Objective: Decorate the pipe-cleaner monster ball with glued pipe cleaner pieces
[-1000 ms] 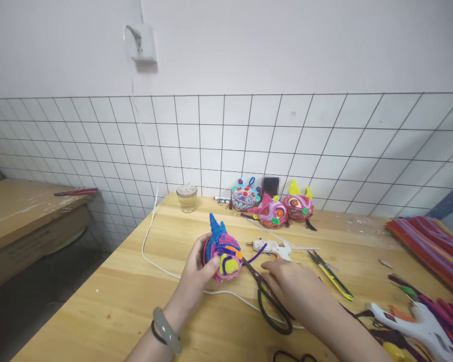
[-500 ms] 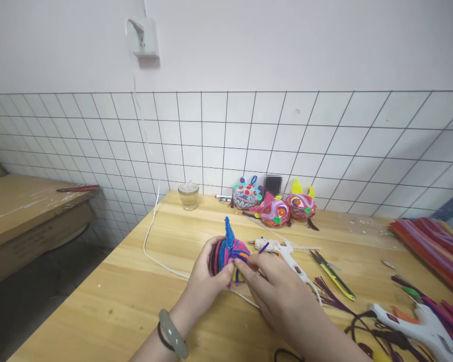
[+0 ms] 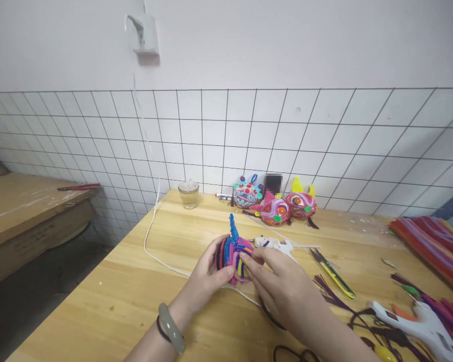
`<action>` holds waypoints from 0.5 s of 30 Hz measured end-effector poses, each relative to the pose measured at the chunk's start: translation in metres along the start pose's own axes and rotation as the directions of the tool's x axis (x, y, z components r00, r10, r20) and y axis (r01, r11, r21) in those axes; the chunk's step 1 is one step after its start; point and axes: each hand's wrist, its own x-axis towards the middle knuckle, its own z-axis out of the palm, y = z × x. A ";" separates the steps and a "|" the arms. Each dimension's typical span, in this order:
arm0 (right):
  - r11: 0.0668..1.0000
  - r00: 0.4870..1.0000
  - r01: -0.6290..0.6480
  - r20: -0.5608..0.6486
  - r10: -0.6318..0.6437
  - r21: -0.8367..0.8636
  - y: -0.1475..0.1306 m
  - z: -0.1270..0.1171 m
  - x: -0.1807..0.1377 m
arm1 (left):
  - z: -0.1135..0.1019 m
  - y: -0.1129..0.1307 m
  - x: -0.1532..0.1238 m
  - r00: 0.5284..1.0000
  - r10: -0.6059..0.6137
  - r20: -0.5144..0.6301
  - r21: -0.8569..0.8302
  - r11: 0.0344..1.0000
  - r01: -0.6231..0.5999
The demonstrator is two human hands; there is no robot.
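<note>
My left hand point(image 3: 207, 279) cups the fuzzy toy point(image 3: 232, 251) from behind, fingers curled round it, thumb on the front. It sits just above the table point(image 3: 136, 296), near the middle. My right hand point(image 3: 283, 286) pinches the toy's front with fingertips, the other fingers loose. To do this well, I'd grip firmly without crushing the shape and press lightly. The glue gun point(image 3: 277, 245) lies just beyond, so any glue may be hot.

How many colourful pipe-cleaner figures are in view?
4. One figure is held between left hand and right hand; three stand by the wall: left one, middle one, right one.
</note>
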 end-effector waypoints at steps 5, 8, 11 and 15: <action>0.999 1.000 -0.015 0.026 0.013 0.042 0.002 0.005 -0.005 | 0.001 0.000 0.001 1.000 -0.003 -0.020 0.004 1.000 0.003; 0.999 0.999 -0.018 0.038 0.016 0.051 0.003 0.008 -0.007 | 0.001 -0.001 0.002 1.000 0.000 -0.028 0.015 1.000 0.000; 0.999 0.999 -0.012 0.038 0.011 0.041 0.003 0.008 -0.006 | 0.001 -0.001 0.002 0.999 0.001 -0.048 0.025 1.000 0.000; 1.000 1.000 -0.018 0.024 0.018 0.013 0.002 0.007 -0.005 | 0.002 -0.002 0.003 0.998 -0.008 -0.060 0.012 1.000 0.009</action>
